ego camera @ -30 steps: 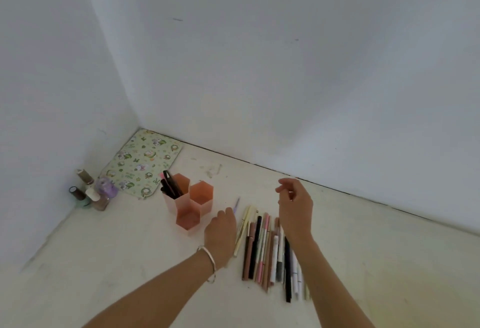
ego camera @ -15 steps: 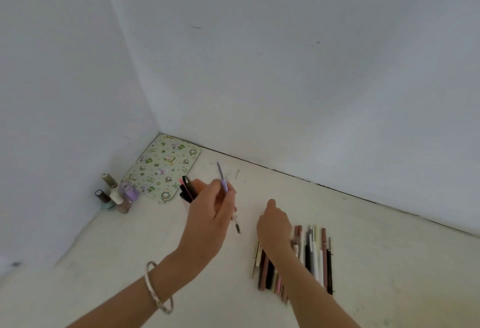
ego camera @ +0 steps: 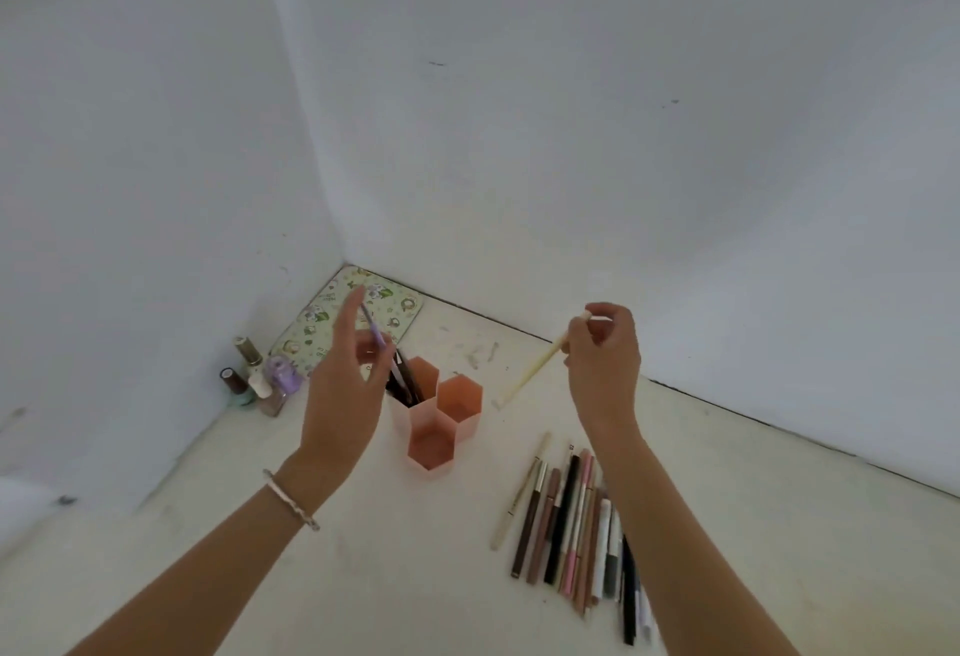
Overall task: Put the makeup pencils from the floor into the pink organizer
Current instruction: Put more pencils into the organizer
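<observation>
The pink organizer (ego camera: 441, 419) has three hexagonal cups and stands on the floor, with dark pencils (ego camera: 408, 385) in its far-left cup. My left hand (ego camera: 345, 380) is raised just left of it and pinches a thin lilac pencil (ego camera: 375, 330) above that cup. My right hand (ego camera: 602, 364) is lifted to the right of the organizer and grips a cream pencil (ego camera: 532, 369) by its upper end, the tip slanting down left. Several makeup pencils (ego camera: 571, 520) lie side by side on the floor below my right forearm.
Several nail polish bottles (ego camera: 260, 377) stand by the left wall. A green patterned pouch (ego camera: 358, 317) lies in the corner behind the organizer. White walls close the space at the left and back.
My right hand has risen from the row of pencils with a cream pencil in it. My left hand has carried the lilac pencil over the organizer's far-left cup.
</observation>
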